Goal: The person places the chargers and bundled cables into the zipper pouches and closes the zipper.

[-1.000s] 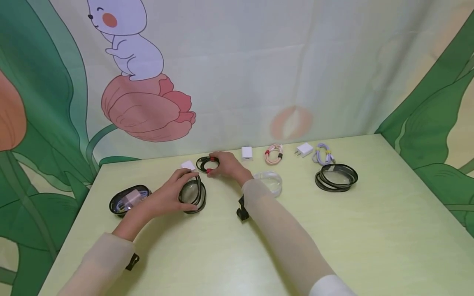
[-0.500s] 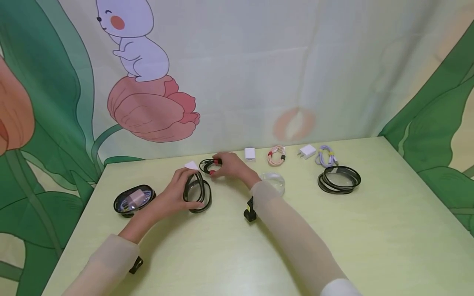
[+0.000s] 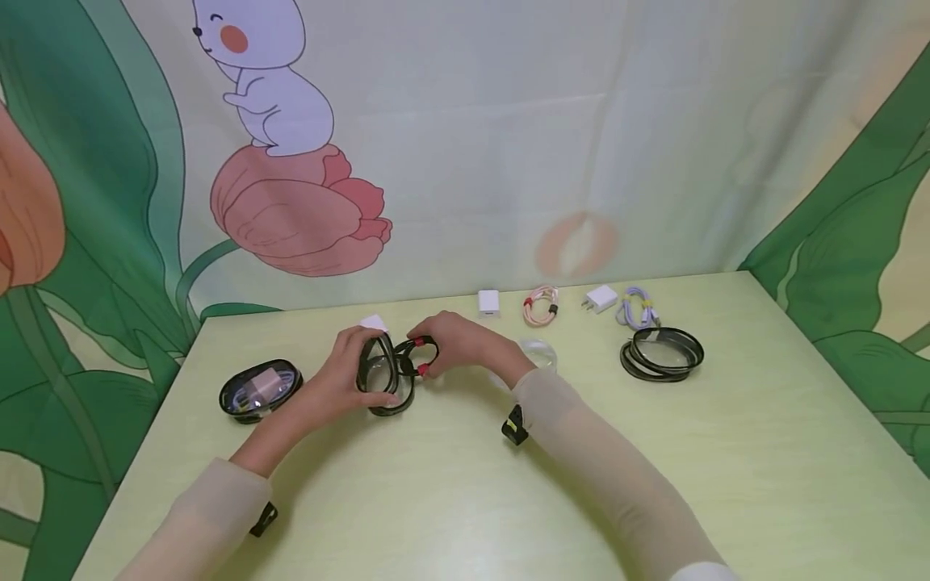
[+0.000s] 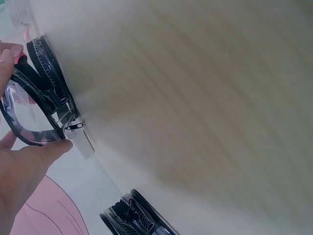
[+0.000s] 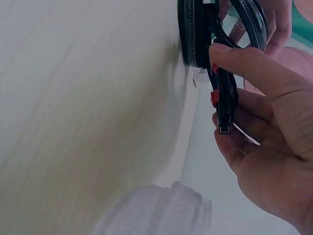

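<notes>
My left hand (image 3: 337,375) grips a round clear zip pouch (image 4: 34,90) with black edging, holding its zipped lid lifted away from the base. In the left wrist view the thumb presses the rim beside the zip pull (image 4: 74,126). A coiled black cable (image 5: 227,98) with red ties is pinched between thumb and fingers of my right hand (image 3: 461,343). The coil's left part overlaps the pouch opening in the head view, and in the right wrist view its upper end reaches between lid and base. Just behind the pouch lies a white charger plug (image 3: 374,323).
To the left lies another black-edged pouch (image 3: 247,415) holding a pink plug and a cable. Along the back are white plugs (image 3: 489,303), a pink cable (image 3: 529,313) and a purple cable (image 3: 626,313). A black-rimmed pouch (image 3: 663,376) lies right; a whitish pouch (image 5: 151,213) sits behind my right wrist.
My right hand has lifted the black cable from the table's back and brought it forward and left to the pouch opening. My left hand keeps its grip on the pouch.
</notes>
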### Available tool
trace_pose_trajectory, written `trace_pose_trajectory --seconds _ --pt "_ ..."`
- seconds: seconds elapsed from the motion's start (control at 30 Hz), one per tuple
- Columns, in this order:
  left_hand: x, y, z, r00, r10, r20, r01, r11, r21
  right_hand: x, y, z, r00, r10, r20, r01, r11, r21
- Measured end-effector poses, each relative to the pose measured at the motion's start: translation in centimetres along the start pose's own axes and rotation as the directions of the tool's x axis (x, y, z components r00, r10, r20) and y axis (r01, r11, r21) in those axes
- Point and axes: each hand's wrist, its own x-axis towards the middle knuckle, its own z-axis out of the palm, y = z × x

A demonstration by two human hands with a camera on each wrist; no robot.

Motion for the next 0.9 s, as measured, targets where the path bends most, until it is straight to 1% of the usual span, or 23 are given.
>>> trace_pose_trajectory --seconds 0.17,0.23,0.37,0.43,0.5,0.57,0.77,0.9 --pt "-0.4 0.0 -0.2 1.000 -0.020 -0.004 0.020 0.999 -0.036 -0.3 -0.8 -0.1 0.999 -0.048 -0.009 0.047 0.991 -0.127" --pt "-0.6 0.0 -0.4 1.000 -0.023 -0.009 0.022 0.998 -0.053 -0.3 -1.0 -0.2 0.997 -0.070 -0.014 0.067 0.985 -0.160" --pt "-0.8 -0.1 -0.6 1.000 -0.024 -0.018 0.023 0.997 -0.072 -0.4 -1.6 -0.2 0.990 -0.138 -0.017 0.133 0.978 -0.161" --pt "-0.8 -0.2 -0.6 1.000 -0.025 -0.017 0.024 0.997 -0.078 -0.4 -2.1 -0.2 0.989 -0.147 0.000 0.145 0.977 -0.157" --pt "-0.8 -0.2 -0.6 0.999 -0.027 -0.019 0.025 0.996 -0.084 -0.5 -2.6 -0.2 0.991 -0.134 0.016 0.135 0.977 -0.165" --pt "-0.8 -0.2 -0.6 0.999 -0.026 -0.022 0.024 0.996 -0.086 -0.6 -2.9 -0.2 0.994 -0.102 0.035 0.107 0.977 -0.183" --pt "-0.9 -0.1 -0.5 0.999 0.001 -0.036 -0.004 0.997 -0.073 -0.8 -2.9 0.1 0.999 -0.016 0.049 0.026 0.981 -0.195" --pt "-1.3 -0.1 -0.7 1.000 -0.003 -0.028 0.000 0.992 -0.123 -0.8 -2.7 0.5 0.999 0.015 0.039 -0.008 0.985 -0.171"
